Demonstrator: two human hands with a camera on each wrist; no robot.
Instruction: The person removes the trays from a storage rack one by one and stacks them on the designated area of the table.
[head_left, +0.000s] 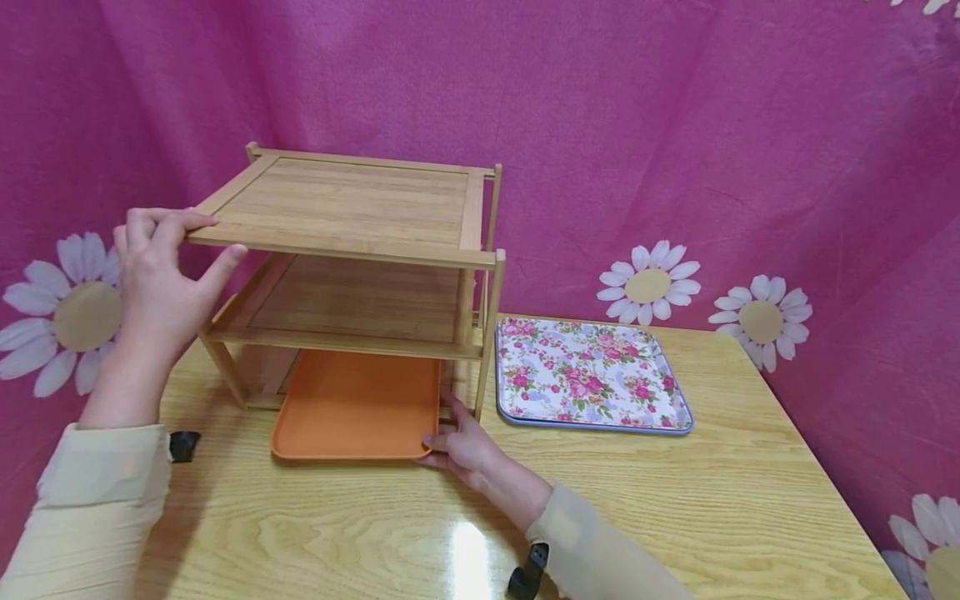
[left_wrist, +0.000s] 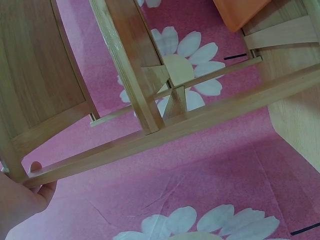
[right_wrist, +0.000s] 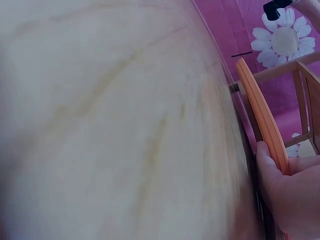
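A two-tier bamboo shelf point(head_left: 352, 250) stands on the wooden table point(head_left: 675, 500). My left hand point(head_left: 161, 275) grips the front left corner of its top board, thumb under the edge and fingers on top; the left wrist view shows my fingertips point(left_wrist: 35, 187) at the shelf frame point(left_wrist: 150, 135). An orange tray point(head_left: 356, 404) lies flat on the table, partly under the shelf's bottom tier. My right hand point(head_left: 461, 446) holds the tray's front right corner; the right wrist view shows the hand point(right_wrist: 285, 190) against the tray's rim point(right_wrist: 262, 122).
A floral-patterned tray point(head_left: 588, 375) lies on the table right of the shelf. A pink daisy-print cloth point(head_left: 675, 125) hangs behind and on both sides. The table's front and right areas are bare wood.
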